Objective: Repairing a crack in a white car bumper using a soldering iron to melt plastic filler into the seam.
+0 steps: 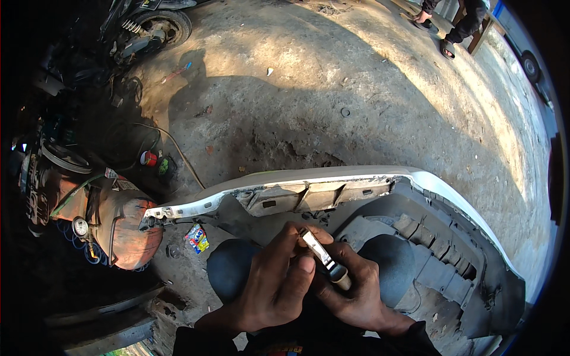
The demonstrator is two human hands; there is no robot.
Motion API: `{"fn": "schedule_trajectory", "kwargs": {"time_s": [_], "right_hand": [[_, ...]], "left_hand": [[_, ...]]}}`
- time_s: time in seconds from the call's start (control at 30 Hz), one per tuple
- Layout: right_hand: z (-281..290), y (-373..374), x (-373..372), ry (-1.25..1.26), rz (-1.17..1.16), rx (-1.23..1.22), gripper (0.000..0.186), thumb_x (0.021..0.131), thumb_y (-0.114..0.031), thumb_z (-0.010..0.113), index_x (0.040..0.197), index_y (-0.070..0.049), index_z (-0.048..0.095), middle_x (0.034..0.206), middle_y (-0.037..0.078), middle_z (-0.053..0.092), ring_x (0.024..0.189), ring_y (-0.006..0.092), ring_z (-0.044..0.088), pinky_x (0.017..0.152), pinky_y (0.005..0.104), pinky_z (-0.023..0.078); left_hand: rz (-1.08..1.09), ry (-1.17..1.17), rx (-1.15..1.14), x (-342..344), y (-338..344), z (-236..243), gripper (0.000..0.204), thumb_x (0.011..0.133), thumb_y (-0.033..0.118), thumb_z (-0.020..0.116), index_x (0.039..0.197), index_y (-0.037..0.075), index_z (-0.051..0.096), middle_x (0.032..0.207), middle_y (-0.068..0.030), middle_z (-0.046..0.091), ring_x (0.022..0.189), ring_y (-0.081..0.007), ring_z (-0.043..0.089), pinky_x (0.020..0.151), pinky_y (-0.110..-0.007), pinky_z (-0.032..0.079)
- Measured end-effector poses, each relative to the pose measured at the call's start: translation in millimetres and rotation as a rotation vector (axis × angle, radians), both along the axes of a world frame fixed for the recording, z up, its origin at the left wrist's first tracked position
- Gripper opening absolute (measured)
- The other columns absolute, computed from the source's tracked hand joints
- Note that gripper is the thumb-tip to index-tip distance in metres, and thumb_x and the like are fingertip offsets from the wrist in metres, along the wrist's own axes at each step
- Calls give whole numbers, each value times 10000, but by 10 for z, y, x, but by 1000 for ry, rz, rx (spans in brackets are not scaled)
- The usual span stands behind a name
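while curled together above the knees, both hands (314, 279) grip a utility knife (323, 258)

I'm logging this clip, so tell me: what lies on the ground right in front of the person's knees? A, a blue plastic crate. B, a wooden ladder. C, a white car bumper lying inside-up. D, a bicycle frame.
C: a white car bumper curves across the ground ahead of the knees, its grey ribbed inner side showing, while both hands, left hand and right hand, hold a small metal tool above it.
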State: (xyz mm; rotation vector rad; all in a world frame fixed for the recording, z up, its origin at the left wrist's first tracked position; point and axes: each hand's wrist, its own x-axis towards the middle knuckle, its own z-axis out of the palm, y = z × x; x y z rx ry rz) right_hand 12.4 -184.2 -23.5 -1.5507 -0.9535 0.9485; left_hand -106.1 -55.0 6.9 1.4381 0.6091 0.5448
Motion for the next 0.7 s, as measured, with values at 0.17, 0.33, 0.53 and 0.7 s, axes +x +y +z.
{"fn": "schedule_trajectory", "kwargs": {"time_s": [0.17, 0.33, 0.53, 0.7], "right_hand": [[-59, 0, -34, -84, -43, 30, 470, 812, -100, 821, 1226, 10, 628, 1019, 207, 727, 913, 366, 770, 762, 407, 607], [-51, 31, -36, -113, 2, -85, 334, 819, -114, 817, 1072, -14, 622, 912, 198, 674, 819, 417, 721, 685, 449, 570], [-44, 43, -50, -132, 2, -69, 322, 817, -136, 834, 1022, -27, 610, 913, 181, 681, 801, 405, 717, 663, 442, 568], [-97, 76, -98, -159, -14, -80, 327, 813, -155, 848, 1002, -39, 608, 894, 178, 680, 786, 402, 719, 656, 445, 572]], "left_hand": [[-56, 183, 228, 16, -50, -78, 220, 1038, 220, 677, 1077, 33, 567, 642, -13, 567, 549, -61, 549, 500, -256, 397], [-37, 150, 243, -40, -85, -209, 215, 1027, 205, 695, 1029, 36, 562, 636, -21, 578, 541, -46, 550, 487, -242, 394], [-12, 29, 199, -37, -107, -203, 186, 1004, 136, 722, 1007, 16, 581, 710, -16, 616, 584, -7, 525, 492, -230, 385], [53, -78, -35, -34, -172, -177, 99, 1045, 77, 657, 1032, 9, 586, 868, -13, 634, 764, -8, 568, 609, -209, 450]]}}
